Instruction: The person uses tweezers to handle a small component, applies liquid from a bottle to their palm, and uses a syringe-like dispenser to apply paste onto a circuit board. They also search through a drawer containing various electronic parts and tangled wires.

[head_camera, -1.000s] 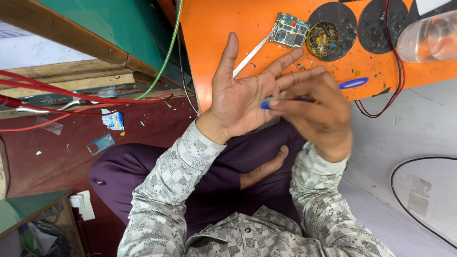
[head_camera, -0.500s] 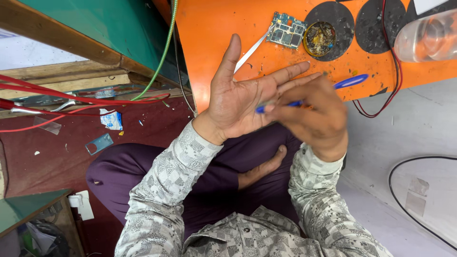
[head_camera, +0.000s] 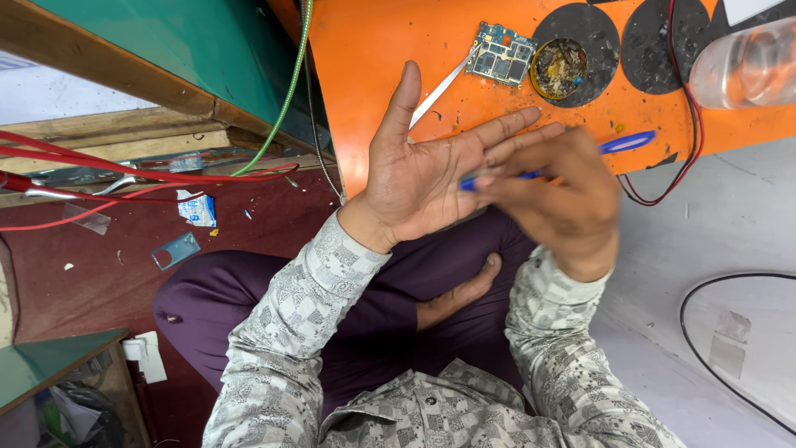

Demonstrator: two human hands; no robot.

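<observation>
Closest to me: my patterned grey sleeves and my lap in dark purple trousers (head_camera: 274,299), bare foot (head_camera: 460,294) tucked between my knees. Below me a dark red floor (head_camera: 99,290) with scraps: a small clear blue piece (head_camera: 175,250) and a white wrapper (head_camera: 197,209). Red wires (head_camera: 124,170) run across at left, a green cable (head_camera: 278,124) climbs past a green panel with a wooden edge. At right a pale grey floor with a black cable (head_camera: 705,332).

My left hand (head_camera: 431,170) is open flat, palm up, fingers spread and thumb pointing away. My right hand (head_camera: 555,199) is blurred, fingers pinched together on a blue pen (head_camera: 497,178), its tip touching my left palm near the finger bases.

Beyond the hands, the orange worktop (head_camera: 373,50): another blue pen part (head_camera: 628,142) near its edge, a red-black wire (head_camera: 688,141), a small circuit board (head_camera: 501,53) with a white ribbon strip (head_camera: 444,83), a round tin of brown residue (head_camera: 559,68) on a black disc, a clear plastic bottle (head_camera: 746,66) lying far right.
</observation>
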